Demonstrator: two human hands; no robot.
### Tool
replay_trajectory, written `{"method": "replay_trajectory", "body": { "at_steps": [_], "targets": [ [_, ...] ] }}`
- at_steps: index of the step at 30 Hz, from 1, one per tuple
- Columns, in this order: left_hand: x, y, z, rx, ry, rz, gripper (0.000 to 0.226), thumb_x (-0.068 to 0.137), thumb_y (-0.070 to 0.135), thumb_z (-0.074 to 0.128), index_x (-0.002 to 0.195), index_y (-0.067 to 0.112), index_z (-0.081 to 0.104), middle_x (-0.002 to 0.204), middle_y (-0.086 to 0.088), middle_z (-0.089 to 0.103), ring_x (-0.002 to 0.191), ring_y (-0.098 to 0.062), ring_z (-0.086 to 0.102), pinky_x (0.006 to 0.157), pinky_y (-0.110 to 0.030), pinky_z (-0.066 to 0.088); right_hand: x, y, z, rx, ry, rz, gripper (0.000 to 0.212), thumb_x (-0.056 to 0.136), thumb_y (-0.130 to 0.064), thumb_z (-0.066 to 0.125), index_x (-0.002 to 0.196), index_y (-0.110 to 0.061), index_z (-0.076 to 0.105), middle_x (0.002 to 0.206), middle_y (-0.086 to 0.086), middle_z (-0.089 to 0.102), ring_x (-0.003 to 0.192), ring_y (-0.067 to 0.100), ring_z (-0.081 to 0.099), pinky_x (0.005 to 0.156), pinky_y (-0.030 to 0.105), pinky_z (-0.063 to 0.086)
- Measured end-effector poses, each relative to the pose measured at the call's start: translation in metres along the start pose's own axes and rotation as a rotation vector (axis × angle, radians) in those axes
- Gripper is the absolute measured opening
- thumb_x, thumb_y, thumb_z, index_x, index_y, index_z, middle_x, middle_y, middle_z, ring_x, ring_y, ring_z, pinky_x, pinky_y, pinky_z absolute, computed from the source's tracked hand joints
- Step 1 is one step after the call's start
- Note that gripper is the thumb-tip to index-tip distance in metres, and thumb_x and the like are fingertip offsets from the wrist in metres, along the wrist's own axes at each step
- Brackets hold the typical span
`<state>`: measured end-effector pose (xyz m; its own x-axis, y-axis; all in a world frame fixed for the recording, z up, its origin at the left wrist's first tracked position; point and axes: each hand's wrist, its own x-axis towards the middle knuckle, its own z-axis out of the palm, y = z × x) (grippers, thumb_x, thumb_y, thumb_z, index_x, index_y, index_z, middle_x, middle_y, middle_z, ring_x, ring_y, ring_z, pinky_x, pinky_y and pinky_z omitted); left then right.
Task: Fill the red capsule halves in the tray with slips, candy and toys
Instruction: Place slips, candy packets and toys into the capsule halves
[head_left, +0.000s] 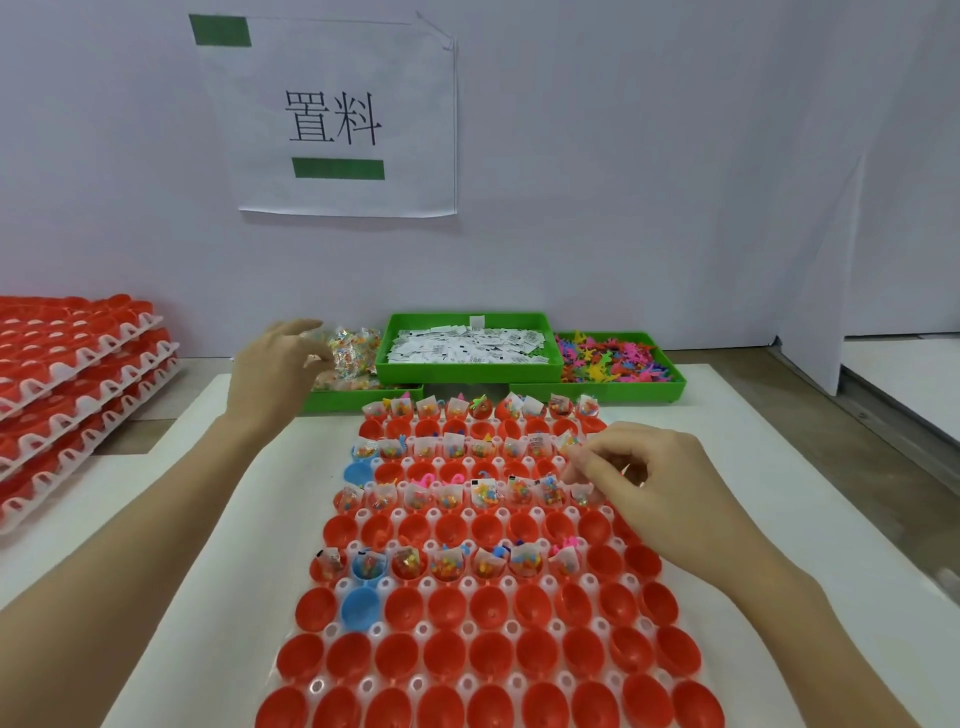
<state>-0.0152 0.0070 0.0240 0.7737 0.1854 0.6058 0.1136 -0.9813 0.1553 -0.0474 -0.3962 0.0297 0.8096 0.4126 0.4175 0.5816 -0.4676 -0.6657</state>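
Left hand at candy bin, slips bin (middle), toys bin

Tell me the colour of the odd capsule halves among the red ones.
Blue capsule halves, clearest in the head view.

1. Red capsule halves open side up in white tray; alternate far rows filled, near rows empty.
2. Slips heaped in middle green bin.
3. Wrapped candy in left bin.
4. Toys, multicolour, in right bin.
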Motion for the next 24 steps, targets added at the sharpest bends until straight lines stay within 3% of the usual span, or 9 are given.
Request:
{"method": "replay_trajectory", "body": {
  "at_steps": [5, 10, 14, 16, 19, 24],
  "targets": [
    [-0.017, 0.012, -0.002, -0.501, 0.229, -0.260, 0.006, 0.104, 0.012, 0.059, 0.106, 0.006, 0.059, 0.099, -0.011, 0.073, 0.087, -0.031, 0.071, 0.077, -0.045, 0.058, 0.000, 0.001, -0.002, 0.016, 0.001, 0.002, 0.028, 0.095, -0.041, 0.063, 0.072, -0.032, 0.076, 0.077, -0.016, 0.072, 0.069, 0.010, 0.068, 0.064, 0.017, 0.049],
    [-0.065, 0.044, -0.017, -0.902, 0.202, -0.370, 0.005, 0.102, 0.016, 0.063, 0.104, 0.011, 0.063, 0.083, -0.001, 0.073, 0.069, -0.018, 0.068, 0.067, -0.027, 0.058, 0.001, 0.004, 0.000, 0.005, -0.008, 0.004, 0.026, 0.097, -0.034, 0.064, 0.073, -0.034, 0.076, 0.079, -0.018, 0.072, 0.071, 0.009, 0.070, 0.067, 0.024, 0.053],
    [-0.106, 0.069, -0.035, -1.040, 0.091, -0.328, 0.004, 0.098, 0.018, 0.067, 0.098, 0.016, 0.070, 0.080, -0.003, 0.075, 0.062, -0.014, 0.066, 0.060, -0.020, 0.057, 0.005, 0.004, 0.007, 0.018, 0.027, 0.021, 0.020, 0.097, -0.030, 0.064, 0.082, -0.032, 0.076, 0.083, -0.014, 0.072, 0.077, 0.010, 0.069, 0.069, 0.023, 0.053],
    [-0.114, 0.079, -0.040, -1.070, 0.031, -0.293, 0.005, 0.095, 0.019, 0.070, 0.097, 0.014, 0.072, 0.079, -0.003, 0.076, 0.062, -0.015, 0.068, 0.061, -0.019, 0.056, 0.013, 0.003, 0.012, 0.002, 0.054, 0.015, 0.013, 0.097, -0.023, 0.064, 0.096, -0.029, 0.076, 0.091, -0.016, 0.072, 0.083, 0.006, 0.067, 0.070, 0.017, 0.052],
    [-0.113, 0.087, -0.046, -1.161, -0.048, -0.276, 0.011, 0.092, 0.021, 0.072, 0.096, 0.011, 0.071, 0.084, -0.005, 0.079, 0.072, -0.017, 0.074, 0.069, -0.020, 0.058, 0.038, 0.000, 0.018, -0.119, 0.060, -0.049, 0.019, 0.099, -0.016, 0.062, 0.111, -0.024, 0.074, 0.104, -0.014, 0.072, 0.090, 0.000, 0.065, 0.075, 0.010, 0.049],
    [-0.114, 0.085, -0.051, -1.290, -0.147, -0.254, 0.015, 0.088, 0.022, 0.072, 0.097, 0.010, 0.071, 0.092, -0.009, 0.080, 0.086, -0.027, 0.078, 0.077, -0.027, 0.062, 0.108, 0.006, 0.029, -0.346, -0.034, -0.050, 0.030, 0.104, -0.010, 0.053, 0.130, -0.015, 0.068, 0.130, 0.003, 0.069, 0.119, 0.018, 0.063, 0.105, 0.028, 0.044]
  ]
}}
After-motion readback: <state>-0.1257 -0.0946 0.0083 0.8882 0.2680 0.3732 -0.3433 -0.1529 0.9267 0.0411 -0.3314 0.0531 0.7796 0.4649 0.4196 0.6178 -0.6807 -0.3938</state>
